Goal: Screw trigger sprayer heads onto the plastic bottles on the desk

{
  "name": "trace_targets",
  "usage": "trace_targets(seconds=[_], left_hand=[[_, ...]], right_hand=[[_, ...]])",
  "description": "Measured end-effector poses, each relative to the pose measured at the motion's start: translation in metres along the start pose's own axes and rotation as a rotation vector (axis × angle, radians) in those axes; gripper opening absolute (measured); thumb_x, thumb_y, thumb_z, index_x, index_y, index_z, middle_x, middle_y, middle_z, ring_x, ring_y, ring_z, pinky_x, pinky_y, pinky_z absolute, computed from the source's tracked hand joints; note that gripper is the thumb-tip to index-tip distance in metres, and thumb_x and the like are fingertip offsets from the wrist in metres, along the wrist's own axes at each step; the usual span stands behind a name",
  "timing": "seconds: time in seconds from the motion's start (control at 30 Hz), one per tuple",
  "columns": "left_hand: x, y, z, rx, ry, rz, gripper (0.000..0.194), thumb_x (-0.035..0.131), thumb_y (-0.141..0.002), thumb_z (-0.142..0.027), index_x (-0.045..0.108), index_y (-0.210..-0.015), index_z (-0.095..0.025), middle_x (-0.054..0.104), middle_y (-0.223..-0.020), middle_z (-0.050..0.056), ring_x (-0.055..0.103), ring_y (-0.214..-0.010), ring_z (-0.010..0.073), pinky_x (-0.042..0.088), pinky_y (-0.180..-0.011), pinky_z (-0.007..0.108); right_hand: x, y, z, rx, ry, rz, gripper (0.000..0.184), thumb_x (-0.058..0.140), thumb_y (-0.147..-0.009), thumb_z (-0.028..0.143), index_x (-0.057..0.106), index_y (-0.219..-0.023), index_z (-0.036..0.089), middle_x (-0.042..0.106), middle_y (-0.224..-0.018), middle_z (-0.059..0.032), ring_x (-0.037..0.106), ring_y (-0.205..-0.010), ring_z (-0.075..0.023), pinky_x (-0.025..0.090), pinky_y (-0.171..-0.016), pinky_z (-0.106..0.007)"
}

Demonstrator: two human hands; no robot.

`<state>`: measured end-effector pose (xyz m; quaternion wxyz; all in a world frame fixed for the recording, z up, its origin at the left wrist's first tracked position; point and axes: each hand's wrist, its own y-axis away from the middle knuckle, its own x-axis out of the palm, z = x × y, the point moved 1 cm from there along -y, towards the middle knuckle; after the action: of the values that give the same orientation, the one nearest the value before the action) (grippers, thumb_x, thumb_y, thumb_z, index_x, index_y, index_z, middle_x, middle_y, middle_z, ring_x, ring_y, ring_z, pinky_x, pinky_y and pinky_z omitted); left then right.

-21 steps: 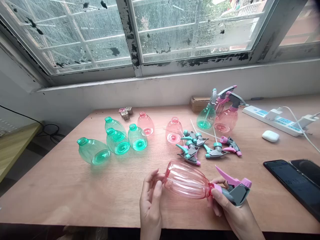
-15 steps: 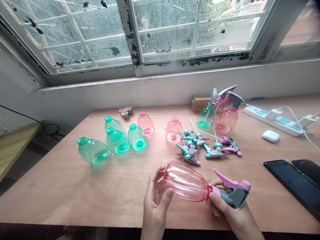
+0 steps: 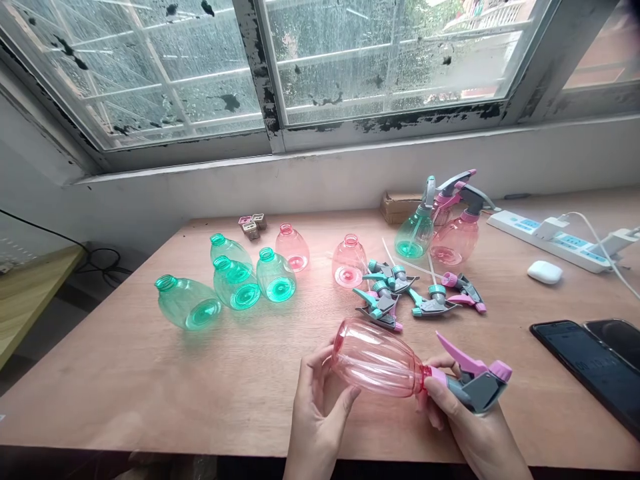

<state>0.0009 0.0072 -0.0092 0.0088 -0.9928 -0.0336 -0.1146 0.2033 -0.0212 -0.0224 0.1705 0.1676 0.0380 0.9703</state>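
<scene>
A pink see-through spray bottle point(image 3: 377, 360) lies sideways in both my hands above the near edge of the wooden table point(image 3: 125, 373). My left hand point(image 3: 317, 420) cups its wide base from below, thumb and fingers wrapped around it. At the bottle's neck my right hand point(image 3: 467, 427) grips the grey and pink trigger spray head point(image 3: 475, 383), which sits on the bottle. Just behind lie several loose trigger heads point(image 3: 400, 293).
Several empty green bottles point(image 3: 235, 283) and two pink ones point(image 3: 347, 260) lie mid-table. Two assembled spray bottles point(image 3: 440, 227) stand at the back right. A power strip point(image 3: 550, 237), white earbud case point(image 3: 545, 271) and two phones point(image 3: 590, 363) occupy the right side.
My left hand has closed further around the bottle's base, thumb now underneath. Bottle and spray head have shifted slightly to the right and turned a little.
</scene>
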Motion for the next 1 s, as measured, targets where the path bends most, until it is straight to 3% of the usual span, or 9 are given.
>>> trace_targets(seconds=[0.07,0.23,0.3,0.43,0.53,0.67,0.87,1.0], left_hand=[[0.001,0.001,-0.001,-0.013,-0.003,-0.024,0.05,0.093,-0.081,-0.031,0.068,-0.125,-0.029,0.072,-0.14,0.008,0.067,-0.135,0.0294,0.055,-0.114,0.04],[0.002,0.002,-0.005,-0.006,0.016,-0.03,0.097,0.099,-0.073,-0.037,0.05,-0.157,-0.034,0.067,-0.149,0.009,0.06,-0.145,0.0329,0.047,-0.122,0.043],[0.002,0.001,-0.007,-0.029,0.028,-0.015,0.086,0.095,-0.079,-0.041,0.055,-0.155,-0.033,0.068,-0.149,0.01,0.061,-0.144,0.0327,0.049,-0.121,0.042],[0.003,-0.002,-0.013,0.004,-0.023,0.019,0.049,0.091,-0.083,-0.036,0.078,-0.129,-0.029,0.073,-0.139,0.009,0.067,-0.134,0.0321,0.054,-0.115,0.039],[0.004,-0.002,-0.014,0.043,-0.048,-0.005,0.041,0.09,-0.084,-0.031,0.079,-0.123,-0.03,0.075,-0.134,0.007,0.07,-0.125,0.0292,0.055,-0.111,0.038],[0.005,0.0,-0.013,0.03,-0.06,-0.011,0.044,0.091,-0.083,-0.033,0.076,-0.124,-0.029,0.076,-0.131,0.008,0.07,-0.125,0.0289,0.054,-0.111,0.038],[0.003,0.001,-0.016,-0.003,-0.041,0.004,0.057,0.092,-0.08,-0.05,0.073,-0.128,-0.025,0.073,-0.135,0.011,0.068,-0.129,0.0338,0.052,-0.112,0.039],[0.003,0.0,-0.017,0.018,-0.039,-0.003,0.061,0.089,-0.082,-0.054,0.072,-0.133,-0.025,0.068,-0.144,0.013,0.062,-0.139,0.0367,0.05,-0.117,0.042]], right_hand=[[0.0,0.0,0.0,0.007,-0.008,0.001,0.043,0.091,-0.084,0.051,0.065,-0.102,0.022,0.069,-0.061,0.0005,0.055,-0.046,-0.0147,0.043,-0.047,-0.026],[0.0,0.001,0.001,0.011,-0.023,0.005,0.04,0.092,-0.084,0.05,0.067,-0.1,0.022,0.07,-0.062,0.0,0.055,-0.046,-0.0144,0.043,-0.047,-0.025],[0.0,0.001,0.0,0.012,-0.033,0.014,0.04,0.092,-0.085,0.049,0.068,-0.1,0.021,0.068,-0.06,0.001,0.055,-0.046,-0.0138,0.043,-0.048,-0.025],[0.0,0.0,0.0,0.019,-0.036,0.01,0.041,0.092,-0.084,0.05,0.067,-0.099,0.021,0.069,-0.06,0.0006,0.055,-0.045,-0.0133,0.043,-0.047,-0.024],[0.0,0.0,0.0,0.005,-0.038,-0.001,0.041,0.091,-0.085,0.05,0.065,-0.101,0.022,0.07,-0.062,0.0002,0.055,-0.045,-0.0126,0.042,-0.047,-0.024],[0.001,0.0,0.001,0.002,-0.021,-0.005,0.04,0.091,-0.085,0.05,0.066,-0.101,0.022,0.07,-0.062,-0.0001,0.054,-0.045,-0.0126,0.043,-0.047,-0.024],[-0.001,0.002,0.0,0.021,0.034,0.005,0.04,0.092,-0.083,0.051,0.068,-0.1,0.023,0.07,-0.062,-0.0002,0.054,-0.046,-0.0146,0.045,-0.048,-0.026],[-0.003,0.004,0.001,-0.031,0.189,0.002,0.038,0.095,-0.077,0.048,0.076,-0.099,0.025,0.072,-0.067,-0.0001,0.063,-0.057,-0.0198,0.051,-0.054,-0.029]])
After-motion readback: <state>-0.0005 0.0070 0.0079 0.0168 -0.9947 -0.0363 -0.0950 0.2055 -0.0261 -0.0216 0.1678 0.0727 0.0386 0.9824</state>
